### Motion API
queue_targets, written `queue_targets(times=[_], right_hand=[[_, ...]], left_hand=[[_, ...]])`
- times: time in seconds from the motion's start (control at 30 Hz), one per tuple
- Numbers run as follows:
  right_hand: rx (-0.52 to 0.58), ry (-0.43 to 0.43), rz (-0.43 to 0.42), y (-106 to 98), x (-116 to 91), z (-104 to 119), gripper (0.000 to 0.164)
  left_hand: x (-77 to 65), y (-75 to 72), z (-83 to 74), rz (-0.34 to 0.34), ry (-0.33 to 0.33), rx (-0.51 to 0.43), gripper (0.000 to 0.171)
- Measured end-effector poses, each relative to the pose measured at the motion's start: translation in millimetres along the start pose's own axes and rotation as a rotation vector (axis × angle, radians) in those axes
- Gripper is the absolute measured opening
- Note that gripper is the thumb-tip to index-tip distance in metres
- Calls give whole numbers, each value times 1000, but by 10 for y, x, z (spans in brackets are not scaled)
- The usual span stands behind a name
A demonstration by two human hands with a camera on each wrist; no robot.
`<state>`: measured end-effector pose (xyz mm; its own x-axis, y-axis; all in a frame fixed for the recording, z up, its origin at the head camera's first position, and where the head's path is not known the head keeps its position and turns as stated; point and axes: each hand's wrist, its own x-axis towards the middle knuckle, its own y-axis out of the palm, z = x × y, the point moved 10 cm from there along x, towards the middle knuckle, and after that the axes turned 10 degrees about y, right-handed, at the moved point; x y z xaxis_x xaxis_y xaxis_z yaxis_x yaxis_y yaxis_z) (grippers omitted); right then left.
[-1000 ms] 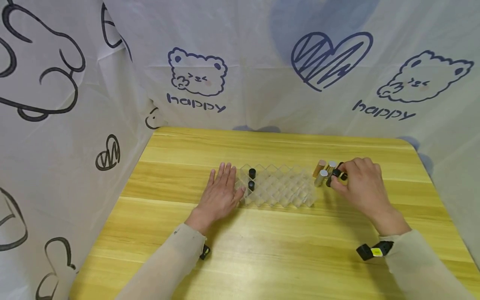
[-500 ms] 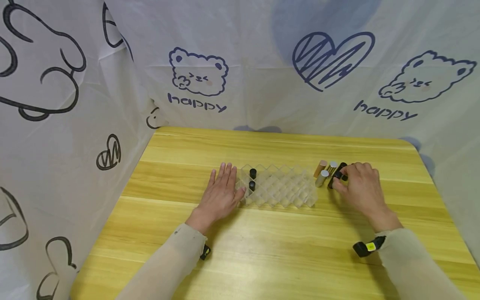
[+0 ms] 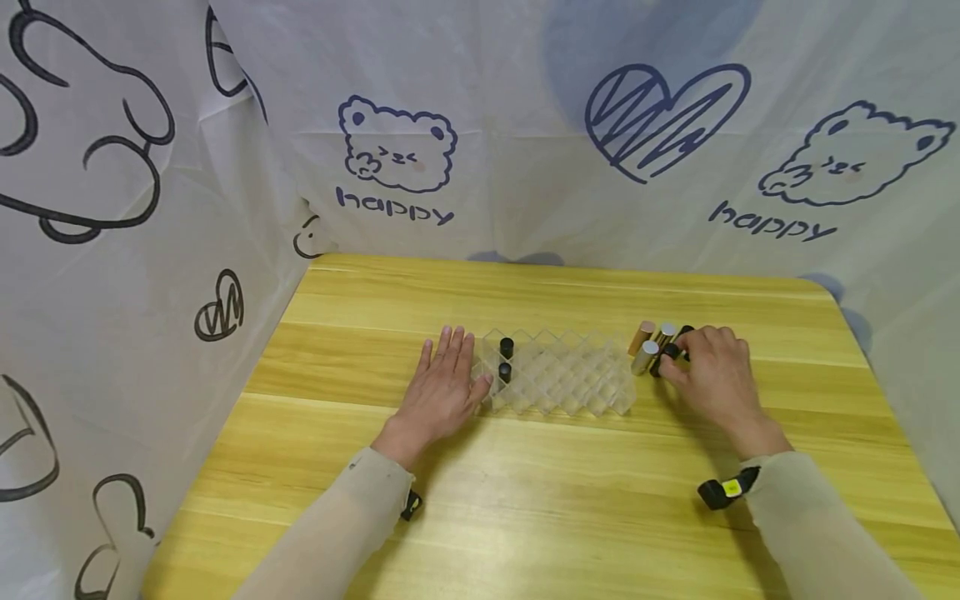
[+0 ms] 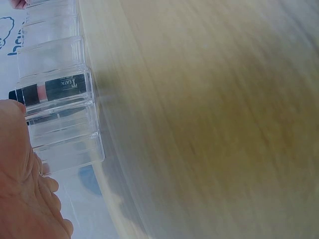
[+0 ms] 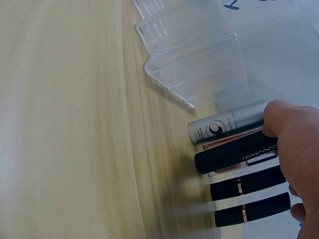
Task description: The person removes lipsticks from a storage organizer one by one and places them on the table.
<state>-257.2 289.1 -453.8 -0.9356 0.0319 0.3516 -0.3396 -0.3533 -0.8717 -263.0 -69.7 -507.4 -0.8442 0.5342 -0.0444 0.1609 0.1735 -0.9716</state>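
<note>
A clear plastic lipstick organizer [image 3: 555,372] with diamond-shaped compartments stands on the table. Two black-capped lipsticks [image 3: 506,347] are upright in compartments near its left end. Flat and with straight fingers, my left hand [image 3: 442,387] lies against that left end, the thumb on the organizer's edge. Right of the organizer, my right hand [image 3: 716,371] pinches the top of a black lipstick tube [image 5: 234,153] between thumb and fingers. A silver tube [image 5: 227,122] stands close beside it. Two black tubes with rose-gold bands [image 5: 249,183] stand on its other side, partly hidden by the hand.
A rose-gold tube [image 3: 642,336] and a gold-and-silver tube [image 3: 664,335] stand behind the silver one, close to the organizer's right end. Printed white cloth [image 3: 525,192] hangs behind the wooden table [image 3: 525,500] and at its sides.
My right hand has shifted slightly left and down among the tubes, with the black lipstick tube at its fingertips. My left hand and the organizer have stayed in place.
</note>
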Motion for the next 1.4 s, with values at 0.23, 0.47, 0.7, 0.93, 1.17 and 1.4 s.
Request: queue_targets(times=[0.23, 0.47, 0.7, 0.93, 1.17, 1.4], right_hand=[[-3, 28, 20, 26, 3, -21, 24], [-9, 49, 37, 43, 12, -43, 25], [-9, 51, 35, 43, 5, -55, 26], [-4, 69, 53, 47, 5, -82, 28], [-4, 85, 75, 56, 8, -87, 31], [2, 88, 70, 35, 7, -89, 31]], left_hand=[[8, 15, 9, 1, 3, -4, 78], [8, 18, 10, -3, 5, 4, 78], [4, 15, 7, -9, 5, 2, 77], [2, 11, 6, -12, 7, 1, 77], [6, 19, 14, -6, 2, 6, 77], [1, 8, 5, -12, 3, 5, 78]])
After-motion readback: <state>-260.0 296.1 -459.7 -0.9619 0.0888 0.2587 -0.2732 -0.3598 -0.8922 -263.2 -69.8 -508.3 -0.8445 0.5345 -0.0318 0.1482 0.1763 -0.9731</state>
